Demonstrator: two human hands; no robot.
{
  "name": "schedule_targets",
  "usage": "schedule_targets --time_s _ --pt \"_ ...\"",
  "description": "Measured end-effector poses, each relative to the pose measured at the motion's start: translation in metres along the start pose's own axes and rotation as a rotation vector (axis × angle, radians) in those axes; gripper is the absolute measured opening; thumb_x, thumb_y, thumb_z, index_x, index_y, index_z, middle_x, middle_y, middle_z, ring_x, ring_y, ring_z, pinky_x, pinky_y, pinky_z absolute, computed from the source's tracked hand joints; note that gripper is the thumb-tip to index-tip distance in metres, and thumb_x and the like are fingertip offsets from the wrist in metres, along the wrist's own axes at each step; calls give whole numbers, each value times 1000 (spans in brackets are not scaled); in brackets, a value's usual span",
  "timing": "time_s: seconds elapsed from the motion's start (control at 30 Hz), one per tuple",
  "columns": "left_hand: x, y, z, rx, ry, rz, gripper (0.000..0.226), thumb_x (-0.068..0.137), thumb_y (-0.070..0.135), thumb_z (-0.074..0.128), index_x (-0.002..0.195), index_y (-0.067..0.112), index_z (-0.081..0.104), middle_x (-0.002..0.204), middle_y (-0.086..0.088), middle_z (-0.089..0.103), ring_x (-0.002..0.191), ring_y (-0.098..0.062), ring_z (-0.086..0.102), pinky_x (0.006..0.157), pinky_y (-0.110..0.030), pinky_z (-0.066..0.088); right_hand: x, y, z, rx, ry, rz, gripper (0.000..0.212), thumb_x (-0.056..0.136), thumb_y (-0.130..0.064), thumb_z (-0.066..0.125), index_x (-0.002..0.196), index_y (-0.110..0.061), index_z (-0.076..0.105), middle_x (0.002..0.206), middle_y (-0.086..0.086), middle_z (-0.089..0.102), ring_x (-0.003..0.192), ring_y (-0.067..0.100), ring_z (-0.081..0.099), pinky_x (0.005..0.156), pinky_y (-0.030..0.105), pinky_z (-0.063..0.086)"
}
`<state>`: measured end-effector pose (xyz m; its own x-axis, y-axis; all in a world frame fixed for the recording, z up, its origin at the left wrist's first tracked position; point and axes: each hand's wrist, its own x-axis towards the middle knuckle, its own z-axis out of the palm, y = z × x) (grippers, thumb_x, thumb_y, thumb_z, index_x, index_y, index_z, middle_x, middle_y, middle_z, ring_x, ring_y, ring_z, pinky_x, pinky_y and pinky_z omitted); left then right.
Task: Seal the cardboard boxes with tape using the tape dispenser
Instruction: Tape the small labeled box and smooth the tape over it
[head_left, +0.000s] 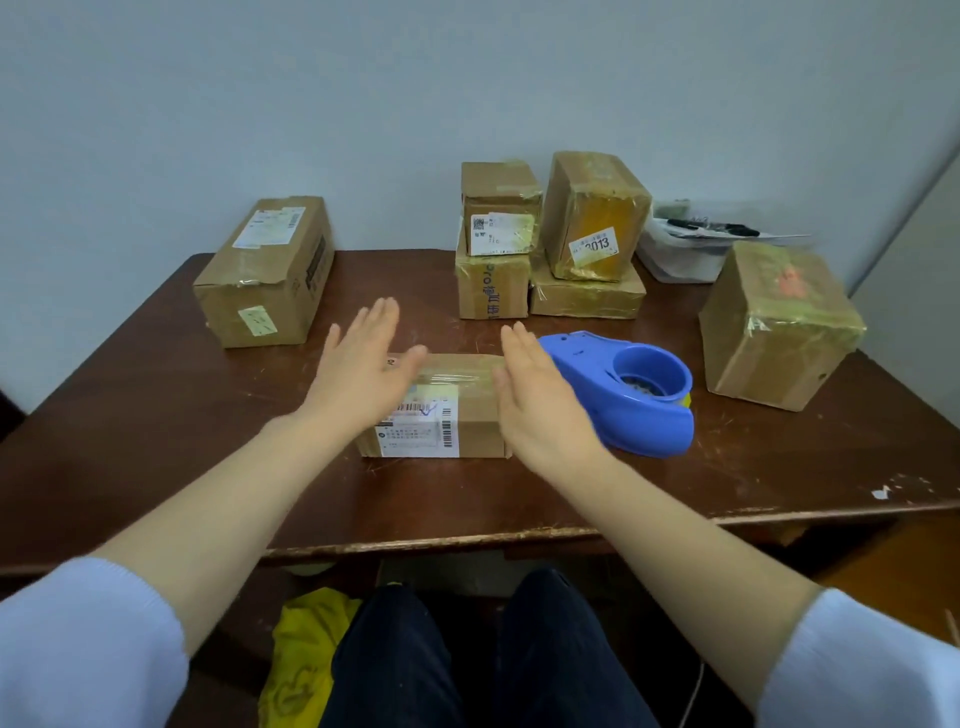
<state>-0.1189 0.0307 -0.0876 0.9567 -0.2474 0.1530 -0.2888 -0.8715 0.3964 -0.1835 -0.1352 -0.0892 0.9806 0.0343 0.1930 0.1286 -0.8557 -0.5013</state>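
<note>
A small cardboard box (462, 410) with a white shipping label and clear tape over its top lies on the brown table (156, 415), straight in front of me. My left hand (358, 369) hovers flat over the box's left end, fingers straight. My right hand (540, 400) is held flat at the box's right end, fingers straight, holding nothing. The blue tape dispenser (634, 395) lies on the table just right of my right hand, untouched.
A long box (265, 270) sits at the back left. Stacked taped boxes (498, 239) and a box marked 3013 (592, 218) stand at the back centre. Another box (774, 322) is at the right, a white bag (680, 260) behind it. The table's worn front edge is near me.
</note>
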Motion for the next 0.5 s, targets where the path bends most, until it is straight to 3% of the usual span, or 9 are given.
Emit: schedule_targets --time_s 0.07,0.13,0.2,0.27,0.4,0.5 --pt "-10 -8 6 -82 123 -101 55 103 31 30 151 9 16 159 -6 13 147 -19 8 118 -35 6 9 -10 19 81 -32 76 52 104 -17 26 151 -6 6 160 9 0 147 19 -2 116 27 0" --pt "-16 -12 15 -108 114 -173 51 103 30 27 148 5 24 157 -11 22 144 -25 19 115 -36 18 16 -14 34 86 -43 145 54 104 -14 27 151 -3 3 160 13 -3 147 22 -4 118 32 2" --pt "-19 -11 24 -194 101 -241 48 103 32 28 141 3 34 148 -14 38 133 -31 38 100 -37 32 19 -17 42 61 -47 195 56 103 -12 29 150 -2 2 159 15 -3 147 24 -4 120 33 6" --pt "-18 -8 29 -257 137 -286 47 103 33 31 138 2 37 134 -15 50 121 -33 48 86 -35 35 19 -17 45 14 -44 216 63 99 -4 37 150 0 0 159 17 -3 147 24 -2 119 31 9" --pt "-16 -6 33 -304 177 -395 58 102 36 34 149 4 23 142 -15 45 132 -30 40 101 -38 35 18 -13 44 4 -23 245 68 94 6 40 150 -1 3 159 15 1 147 20 5 116 25 14" --pt "-14 -7 33 -344 185 -432 57 102 35 35 148 4 26 144 -15 44 134 -30 38 105 -39 33 18 -11 41 62 -5 278 66 94 6 39 151 -4 9 159 12 10 142 23 27 107 26 31"
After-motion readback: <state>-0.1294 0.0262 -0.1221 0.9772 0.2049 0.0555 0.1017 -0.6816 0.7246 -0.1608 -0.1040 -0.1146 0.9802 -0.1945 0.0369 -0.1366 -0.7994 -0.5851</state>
